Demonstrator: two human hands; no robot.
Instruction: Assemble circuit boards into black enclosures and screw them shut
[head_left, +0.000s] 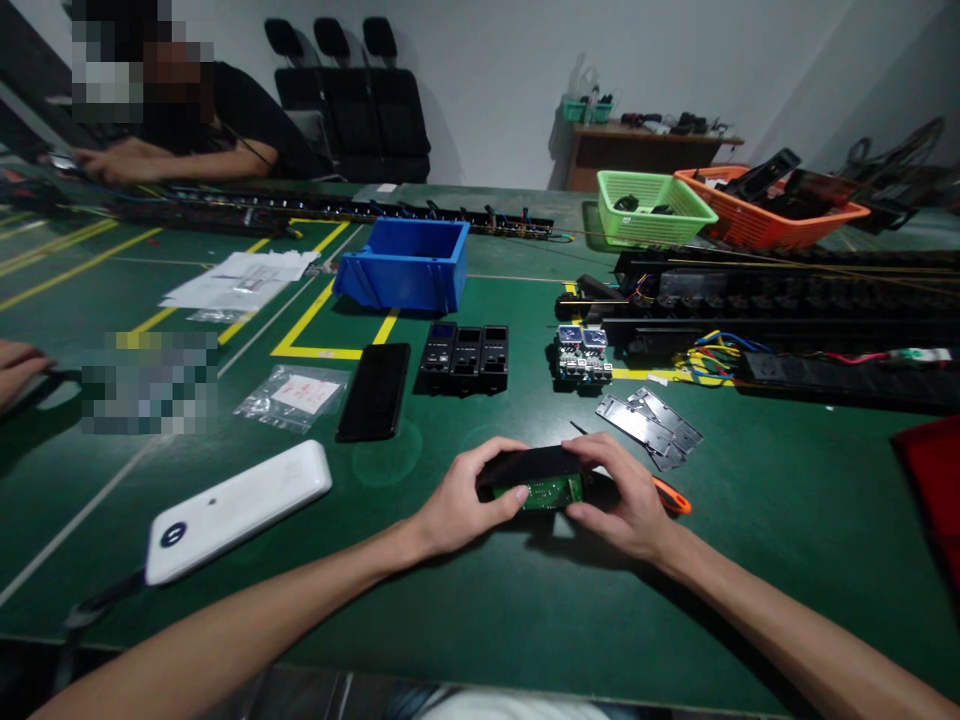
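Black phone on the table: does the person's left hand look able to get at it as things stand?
Probably yes, once the left hand frees itself: it grips the black case along with the right hand. The black phone lies uncovered, ahead and to the left, with nothing seen in between.

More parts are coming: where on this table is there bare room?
Bare: the patch between orange handle and red item, and the strip from left hand and right hand to the near edge of the table. Crowded: beyond the hands, around phone, black modules and plates.
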